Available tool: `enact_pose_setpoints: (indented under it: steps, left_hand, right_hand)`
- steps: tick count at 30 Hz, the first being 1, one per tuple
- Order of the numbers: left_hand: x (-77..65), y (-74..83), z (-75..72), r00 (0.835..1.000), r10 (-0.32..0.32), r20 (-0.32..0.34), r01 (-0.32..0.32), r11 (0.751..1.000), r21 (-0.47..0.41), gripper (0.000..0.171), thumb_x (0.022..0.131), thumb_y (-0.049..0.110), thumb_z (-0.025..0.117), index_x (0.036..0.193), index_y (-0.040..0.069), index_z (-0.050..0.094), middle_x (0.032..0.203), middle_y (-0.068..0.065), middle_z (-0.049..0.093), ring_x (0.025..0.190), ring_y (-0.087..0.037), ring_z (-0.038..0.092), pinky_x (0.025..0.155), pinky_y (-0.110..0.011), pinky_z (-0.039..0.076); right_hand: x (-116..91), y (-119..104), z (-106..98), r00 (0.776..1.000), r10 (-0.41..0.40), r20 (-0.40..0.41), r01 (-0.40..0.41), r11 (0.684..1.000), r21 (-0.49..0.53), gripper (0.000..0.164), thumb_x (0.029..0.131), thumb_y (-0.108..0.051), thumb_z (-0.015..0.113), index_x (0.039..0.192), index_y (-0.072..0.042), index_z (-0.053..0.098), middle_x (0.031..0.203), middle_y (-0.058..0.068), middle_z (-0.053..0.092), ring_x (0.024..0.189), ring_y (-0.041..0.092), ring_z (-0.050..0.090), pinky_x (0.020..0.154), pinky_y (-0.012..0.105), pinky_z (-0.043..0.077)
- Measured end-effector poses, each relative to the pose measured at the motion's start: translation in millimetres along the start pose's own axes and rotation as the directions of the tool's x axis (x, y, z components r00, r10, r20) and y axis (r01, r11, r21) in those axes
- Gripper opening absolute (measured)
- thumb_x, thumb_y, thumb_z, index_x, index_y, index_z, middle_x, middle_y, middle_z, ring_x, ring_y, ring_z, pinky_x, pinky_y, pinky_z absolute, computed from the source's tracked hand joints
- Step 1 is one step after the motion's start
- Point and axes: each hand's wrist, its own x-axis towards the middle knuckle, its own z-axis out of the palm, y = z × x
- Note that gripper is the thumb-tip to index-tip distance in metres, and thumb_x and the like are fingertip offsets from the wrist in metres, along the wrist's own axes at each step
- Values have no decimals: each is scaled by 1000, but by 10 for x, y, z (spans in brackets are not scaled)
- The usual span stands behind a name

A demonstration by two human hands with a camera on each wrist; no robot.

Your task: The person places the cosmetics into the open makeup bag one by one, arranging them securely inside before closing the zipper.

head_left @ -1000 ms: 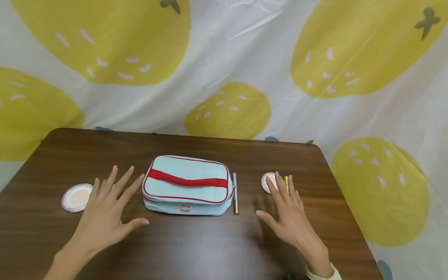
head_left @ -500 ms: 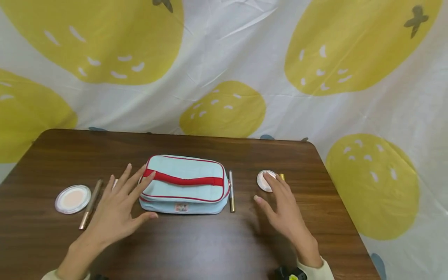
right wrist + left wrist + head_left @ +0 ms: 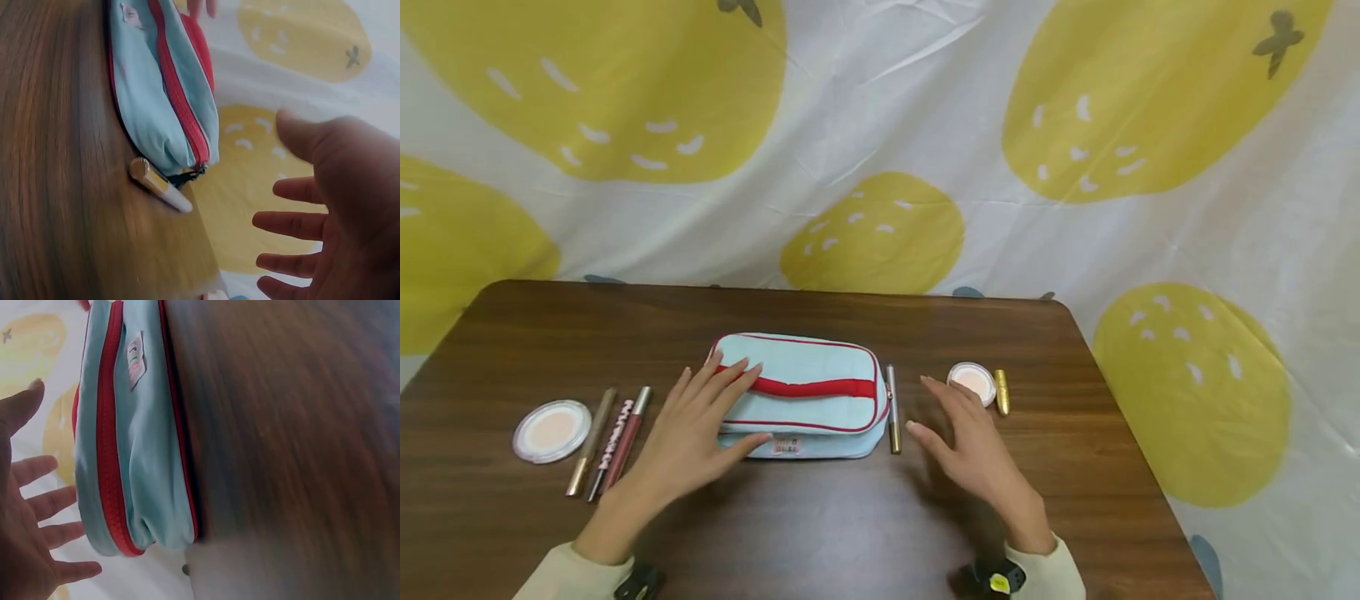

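Observation:
A light blue zip pouch (image 3: 808, 417) with red piping and a red strap handle (image 3: 820, 388) lies in the middle of the table. My left hand (image 3: 696, 429) hovers over the pouch's left end, fingers spread, holding nothing. The red zipper (image 3: 107, 437) faces the left wrist camera and looks closed. My right hand (image 3: 973, 454) is to the right of the pouch, fingers loosely extended, also holding nothing. Between this hand and the pouch lies a slim silver-and-gold tube (image 3: 893, 410). The zipper pull (image 3: 199, 170) hangs at the pouch's right end, close to the tube.
On the left lie a large round compact (image 3: 552, 431), a bronze tube (image 3: 591, 443), a patterned tube (image 3: 612, 446) and a dark pink lip gloss tube (image 3: 628, 437). A smaller round compact (image 3: 972, 382) and a gold bullet-shaped tube (image 3: 1002, 392) are at the right. A lemon-print curtain (image 3: 880, 150) hangs behind the table.
Both hands have moved inward toward the pouch, the left now over its left end. The tubes at the left and the compact and gold tube at the right have come into fuller view.

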Motion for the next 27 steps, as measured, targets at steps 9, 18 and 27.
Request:
enact_pose_setpoints:
  steps: [9, 18, 27]
  left_hand:
    - [61, 59, 125, 997, -67, -27, 66, 997, -49, 82, 67, 41, 84, 136, 9, 52, 132, -15, 54, 131, -42, 34, 105, -62, 19]
    - [116, 106, 179, 1000, 19, 5, -18, 994, -105, 70, 63, 25, 89, 125, 6, 61, 125, -16, 57, 124, -41, 43, 98, -59, 33]
    - [120, 19, 224, 1000, 26, 6, -25, 990, -140, 78, 62, 28, 90, 129, 5, 57, 127, -17, 55, 123, -37, 45, 103, -56, 29]
  right_hand:
    - [136, 20, 208, 999, 32, -41, -29, 997, 72, 35, 87, -16, 71, 118, -1, 65, 118, 12, 63, 111, 29, 53, 95, 45, 40]
    - [202, 132, 441, 992, 94, -83, -84, 990, 117, 28, 82, -10, 76, 108, -2, 70, 104, 10, 66, 97, 26, 54, 83, 40, 43]
    - [247, 138, 586, 986, 117, -118, -96, 980, 173, 27, 79, -6, 76, 105, -2, 71, 99, 9, 59, 97, 26, 51, 81, 39, 42]
